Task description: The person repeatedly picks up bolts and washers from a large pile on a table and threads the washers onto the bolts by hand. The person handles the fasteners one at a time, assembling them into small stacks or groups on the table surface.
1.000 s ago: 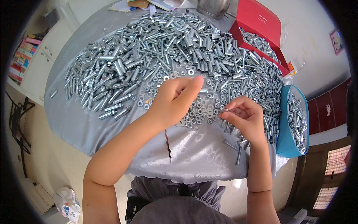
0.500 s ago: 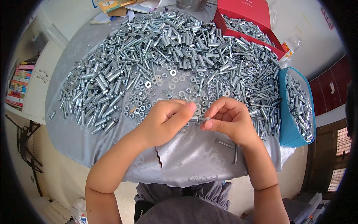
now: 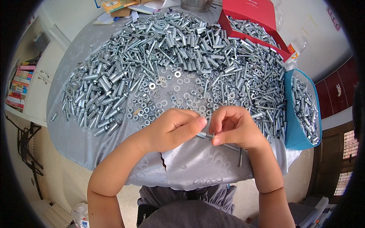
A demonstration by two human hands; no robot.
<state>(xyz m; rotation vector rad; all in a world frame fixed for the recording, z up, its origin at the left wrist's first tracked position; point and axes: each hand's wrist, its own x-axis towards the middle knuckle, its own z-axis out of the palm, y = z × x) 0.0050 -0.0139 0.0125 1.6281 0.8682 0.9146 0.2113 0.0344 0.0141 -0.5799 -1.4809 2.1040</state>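
Observation:
Over the near edge of the table, my left hand (image 3: 176, 129) is closed round a metal sleeve anchor bolt (image 3: 201, 134), and most of it is hidden in the fingers. Its end points right, toward my right hand (image 3: 234, 127). The thumb and fingers of that hand pinch at the bolt's end, where a thin edge like a washer's shows; the fingertips hide most of it. Just beyond both hands lie loose flat washers (image 3: 178, 74) and hex nuts (image 3: 141, 113). Below my right hand a long bolt (image 3: 240, 157) lies on the cloth, close to another partly covered one.
A large heap of metal sleeves and bolts (image 3: 171, 38) covers the far table. Assembled anchors (image 3: 108, 98) lie at left. A red box (image 3: 251, 37) and a blue bin (image 3: 294, 129), both holding hardware, stand at right. The grey tablecloth (image 3: 190, 167) has a tear near me.
Both hands have come slightly nearer to me and to the right with the bolt. My right fingers have closed in on its end; the washer-like ring seen there before is now mostly covered.

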